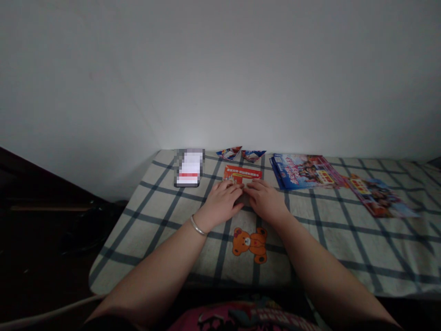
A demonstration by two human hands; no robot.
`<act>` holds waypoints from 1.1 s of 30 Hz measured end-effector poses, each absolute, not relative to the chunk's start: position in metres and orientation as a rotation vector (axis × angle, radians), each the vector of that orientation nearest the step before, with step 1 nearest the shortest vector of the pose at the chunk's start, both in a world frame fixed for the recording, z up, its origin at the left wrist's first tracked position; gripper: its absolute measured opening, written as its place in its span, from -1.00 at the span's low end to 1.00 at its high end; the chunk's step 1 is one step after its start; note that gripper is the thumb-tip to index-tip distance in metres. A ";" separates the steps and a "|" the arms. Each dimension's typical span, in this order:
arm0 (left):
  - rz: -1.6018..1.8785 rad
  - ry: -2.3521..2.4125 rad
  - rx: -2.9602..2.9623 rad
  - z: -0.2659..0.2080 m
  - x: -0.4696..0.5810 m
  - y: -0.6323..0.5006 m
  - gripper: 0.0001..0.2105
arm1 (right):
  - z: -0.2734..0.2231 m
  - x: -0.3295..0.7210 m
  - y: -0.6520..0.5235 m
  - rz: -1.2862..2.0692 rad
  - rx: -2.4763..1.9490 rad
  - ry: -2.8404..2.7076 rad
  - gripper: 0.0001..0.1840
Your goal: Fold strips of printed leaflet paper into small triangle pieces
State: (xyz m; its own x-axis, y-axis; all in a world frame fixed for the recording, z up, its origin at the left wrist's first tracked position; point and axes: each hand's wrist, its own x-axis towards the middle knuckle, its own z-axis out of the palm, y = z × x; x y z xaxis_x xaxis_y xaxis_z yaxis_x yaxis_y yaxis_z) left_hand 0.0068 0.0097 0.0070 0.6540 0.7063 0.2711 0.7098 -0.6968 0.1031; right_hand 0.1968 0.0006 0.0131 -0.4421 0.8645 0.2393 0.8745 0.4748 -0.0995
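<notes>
Red paper [243,172] lies under the left hand [223,201] and right hand [268,201]; whether pinched, I cannot tell. A phone [189,168] lies left.

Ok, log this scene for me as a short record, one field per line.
Left hand: on the near part of the red sheet; bracelet at the wrist
Right hand: at the same sheet, beside the left hand
Phone: left of the sheet, screen lit
Folded paper pieces: two, beyond the sheet
Leaflets: right of the sheet
Surface: checked cloth with a bear picture
</notes>
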 end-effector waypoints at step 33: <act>-0.460 -1.218 -2.871 0.012 0.006 0.007 -0.76 | 0.021 0.206 0.001 -0.152 -1.889 -2.204 -0.66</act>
State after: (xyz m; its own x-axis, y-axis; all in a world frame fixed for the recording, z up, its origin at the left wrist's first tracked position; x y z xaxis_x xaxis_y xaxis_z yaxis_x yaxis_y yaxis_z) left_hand 0.0064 0.0073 0.0119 0.6588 0.7054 0.2616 0.7022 -0.7013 0.1226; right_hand 0.2058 0.0006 0.0207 -0.1393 0.9597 0.2440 0.9842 0.1615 -0.0732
